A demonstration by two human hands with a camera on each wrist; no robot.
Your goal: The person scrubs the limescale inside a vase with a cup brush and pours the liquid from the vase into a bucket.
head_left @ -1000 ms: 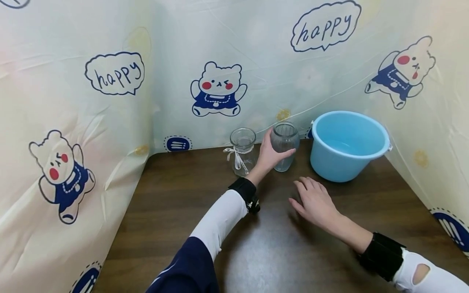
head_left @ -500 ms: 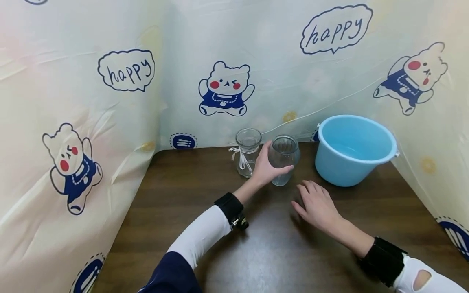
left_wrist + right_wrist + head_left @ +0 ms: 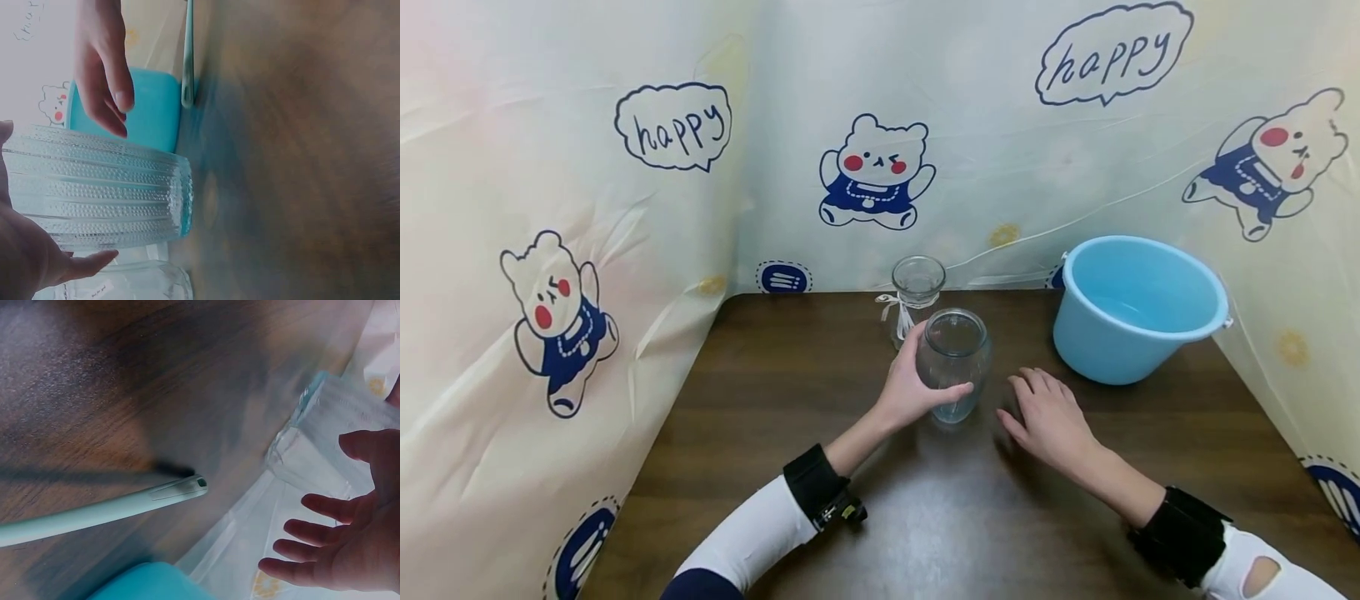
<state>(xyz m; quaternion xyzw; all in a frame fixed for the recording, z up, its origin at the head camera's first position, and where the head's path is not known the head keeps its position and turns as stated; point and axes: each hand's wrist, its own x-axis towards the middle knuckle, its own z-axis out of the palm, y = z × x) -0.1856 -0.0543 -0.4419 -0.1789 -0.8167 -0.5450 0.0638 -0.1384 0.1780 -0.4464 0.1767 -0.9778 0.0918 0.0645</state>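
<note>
nearest you: black wristbands (image 3: 1183, 533) over white sleeves (image 3: 748, 533), both arms reaching over the brown wooden table (image 3: 940, 525). your right hand (image 3: 1051, 421) holds nothing; palm down, fingers loosely spread and slightly bent. to its left, your left hand (image 3: 912, 387) grips the ribbed glass jar (image 3: 958, 367) about its body, thumb across the near side. jar upright, mouth up, between your hands; cannot tell whether its base touches the wood. just behind: second glass jar (image 3: 919, 287), white ribbon (image 3: 904, 318) at its neck, partly hidden. farther right, blue bucket (image 3: 1101, 346), upright. at the back, printed curtain (image 3: 977, 100) with bears.
</note>
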